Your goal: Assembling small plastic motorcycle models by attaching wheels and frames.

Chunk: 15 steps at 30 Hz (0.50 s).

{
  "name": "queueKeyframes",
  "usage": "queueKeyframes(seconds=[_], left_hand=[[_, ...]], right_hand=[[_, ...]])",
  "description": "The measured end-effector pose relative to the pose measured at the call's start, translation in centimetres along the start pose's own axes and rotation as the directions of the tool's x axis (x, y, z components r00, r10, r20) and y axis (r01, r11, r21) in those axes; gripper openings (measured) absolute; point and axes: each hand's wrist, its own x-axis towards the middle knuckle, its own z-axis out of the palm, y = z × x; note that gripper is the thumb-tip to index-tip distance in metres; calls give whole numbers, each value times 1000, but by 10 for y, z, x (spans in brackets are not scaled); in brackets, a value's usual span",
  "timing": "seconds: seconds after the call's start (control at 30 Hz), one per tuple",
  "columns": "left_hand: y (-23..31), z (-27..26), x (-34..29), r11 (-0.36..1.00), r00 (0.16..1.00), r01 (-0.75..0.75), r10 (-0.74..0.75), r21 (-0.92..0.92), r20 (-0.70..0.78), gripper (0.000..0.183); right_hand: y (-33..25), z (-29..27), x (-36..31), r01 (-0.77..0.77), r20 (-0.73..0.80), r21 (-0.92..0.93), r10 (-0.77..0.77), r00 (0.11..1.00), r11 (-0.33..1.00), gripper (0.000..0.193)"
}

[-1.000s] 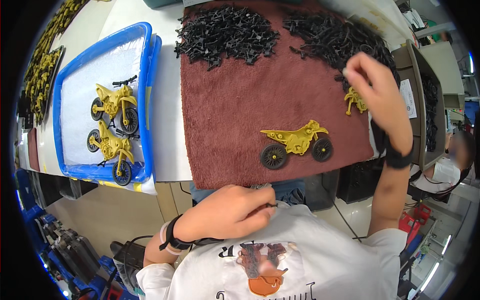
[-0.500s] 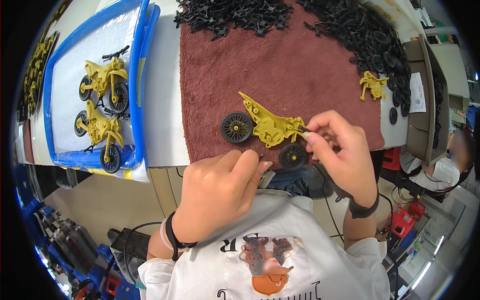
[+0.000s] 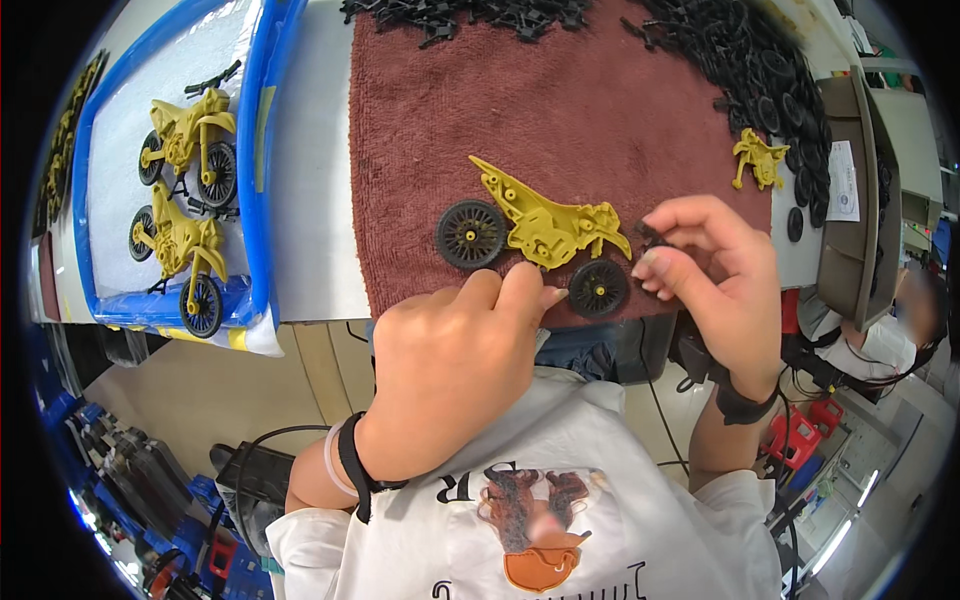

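Observation:
A yellow toy motorcycle body half (image 3: pixel 560 232) lies on the brown towel in front of me, its inner side up with pegs showing. One black spoked wheel (image 3: pixel 471 235) is at its left end, another black wheel (image 3: pixel 598 288) below its right end. My left hand (image 3: pixel 460 340) is closed, its fingertips against or just in front of the body's lower edge; what they grip is hidden. My right hand (image 3: pixel 705 270) pinches a small black plastic part (image 3: pixel 650 236) between thumb and forefinger, just right of the body and apart from it.
To the left, a blue-rimmed tray (image 3: pixel 262 170) holds two yellow toy motorcycles (image 3: pixel 190 130) with black wheels. Black plastic parts (image 3: pixel 470 15) are heaped along the towel's far edge. More black wheels (image 3: pixel 797 222) and a yellow piece (image 3: pixel 758 160) lie at right, beside a grey bin (image 3: pixel 850 130).
My right hand has drawn back rightward from the body's end, carrying the small black part. My left hand has moved up and right to the body's lower edge. The whole view has shifted slightly.

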Motion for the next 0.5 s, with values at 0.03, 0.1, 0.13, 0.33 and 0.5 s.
queueKeyframes(seconds=[0.03,0.1,0.13,0.33,0.5], left_hand=[[1,-2,0,1000,1000,-3,3,-2,5,31],[4,-7,3,998,995,61,-60,-6,81,21],[5,-7,3,998,995,61,-60,-10,84,21],[7,-2,5,999,998,41,-41,10,47,23],[4,-3,8,994,992,-56,45,96,116,23]], right_hand=[[0,0,2,23,6,28,-24,1000,999,15],[-2,-3,4,23,-2,42,-23,1000,999,13],[-3,-6,5,26,0,37,-26,1000,999,13],[0,-14,29,318,19,-233,-323,946,919,7],[-2,-15,60,176,201,-50,-163,966,983,16]])
